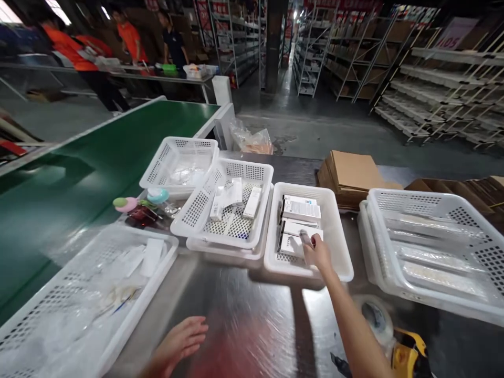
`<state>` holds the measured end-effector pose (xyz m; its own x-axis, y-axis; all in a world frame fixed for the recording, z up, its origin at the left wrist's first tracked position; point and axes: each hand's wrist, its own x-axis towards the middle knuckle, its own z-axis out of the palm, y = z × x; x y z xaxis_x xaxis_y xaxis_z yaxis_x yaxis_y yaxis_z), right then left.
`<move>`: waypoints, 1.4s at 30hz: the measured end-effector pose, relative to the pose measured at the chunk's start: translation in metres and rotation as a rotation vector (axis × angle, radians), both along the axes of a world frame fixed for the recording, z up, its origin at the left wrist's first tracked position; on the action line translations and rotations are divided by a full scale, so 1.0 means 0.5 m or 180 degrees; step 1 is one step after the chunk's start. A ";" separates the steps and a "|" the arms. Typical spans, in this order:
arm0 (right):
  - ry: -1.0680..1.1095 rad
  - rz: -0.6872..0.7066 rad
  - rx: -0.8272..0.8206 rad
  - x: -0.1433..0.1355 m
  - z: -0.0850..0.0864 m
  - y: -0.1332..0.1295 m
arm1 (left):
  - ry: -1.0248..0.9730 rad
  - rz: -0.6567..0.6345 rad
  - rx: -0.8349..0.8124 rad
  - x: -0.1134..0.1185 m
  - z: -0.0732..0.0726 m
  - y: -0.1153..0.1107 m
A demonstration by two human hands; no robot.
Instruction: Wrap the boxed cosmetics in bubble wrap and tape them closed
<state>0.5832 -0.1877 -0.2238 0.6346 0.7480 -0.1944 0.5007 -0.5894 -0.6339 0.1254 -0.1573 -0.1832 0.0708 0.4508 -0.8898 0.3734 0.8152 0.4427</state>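
Note:
My right hand (317,252) reaches into a white basket (342,252) right of centre, its fingers on the white boxes (292,244) lying there; whether it grips one cannot be made out. More white boxes (301,208) lie at the back of that basket. Over the metal table (244,320), my left hand (184,336) is held with its fingers apart and nothing in it. A second basket (189,223), to the left of the first and stacked on another, contains a few small white boxes (252,202).
Plastic bags lie in a basket (157,283) at the left and wrapped packs in one (433,296) at the right. Clear tape (376,317) and a yellow dispenser (407,357) sit front right, flat cardboard (352,170) behind. A green conveyor (157,118) runs left; people stand beyond.

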 end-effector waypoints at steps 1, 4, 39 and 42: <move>0.0280 -0.0200 0.0322 -0.013 0.013 -0.006 | 0.0028 -0.0015 0.0124 0.013 0.010 -0.011; 0.1322 -0.0393 0.1358 -0.113 0.067 -0.030 | -0.0302 -0.0117 0.0586 0.095 0.064 -0.039; -0.1237 0.1238 -0.0863 -0.077 0.069 0.073 | -0.1128 0.1632 0.0189 0.028 0.208 -0.090; -0.0584 0.0864 0.0647 -0.069 0.150 0.016 | -0.1002 0.1532 0.0135 0.002 0.207 -0.089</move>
<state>0.5487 -0.1800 -0.1486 0.4187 0.9052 0.0736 0.7373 -0.2915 -0.6095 0.1265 -0.2017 -0.0796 0.1073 0.5327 -0.8395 -0.1902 0.8398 0.5086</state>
